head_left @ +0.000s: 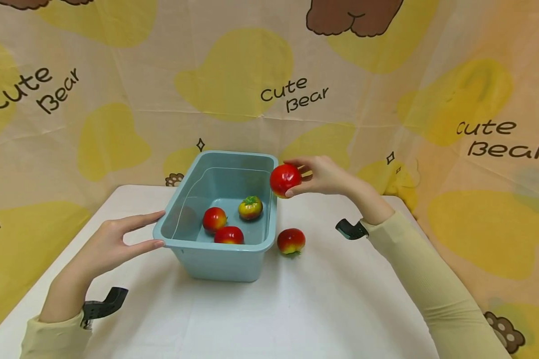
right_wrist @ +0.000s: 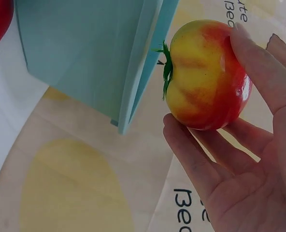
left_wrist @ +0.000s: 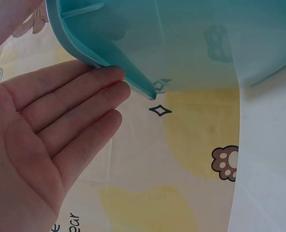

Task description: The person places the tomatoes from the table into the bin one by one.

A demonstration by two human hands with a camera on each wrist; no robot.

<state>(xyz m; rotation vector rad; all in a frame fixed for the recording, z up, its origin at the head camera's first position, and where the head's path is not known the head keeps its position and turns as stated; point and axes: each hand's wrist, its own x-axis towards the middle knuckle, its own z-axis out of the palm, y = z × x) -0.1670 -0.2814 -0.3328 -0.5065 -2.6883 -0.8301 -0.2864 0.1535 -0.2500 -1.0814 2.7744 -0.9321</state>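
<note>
My right hand [head_left: 320,175] holds a red and yellow tomato [head_left: 285,180] between thumb and fingers, up beside the right rim of a blue plastic tub [head_left: 217,262]. In the right wrist view, this tomato's green stem end faces the tub. My left hand [head_left: 112,244] rests at the tub's near left corner, thumb and straight fingers touching the rim. Inside the tub lie a yellow-green tomato [head_left: 250,208] and two red tomatoes, one further back [head_left: 214,219] and one [head_left: 229,235] partly hidden by the front rim.
Another red tomato [head_left: 291,241] lies on the white table [head_left: 341,304], just right of the tub. A patterned cloth [head_left: 233,75] with bear print hangs behind the table. Each wrist wears a black strap mount, such as the right one [head_left: 352,229].
</note>
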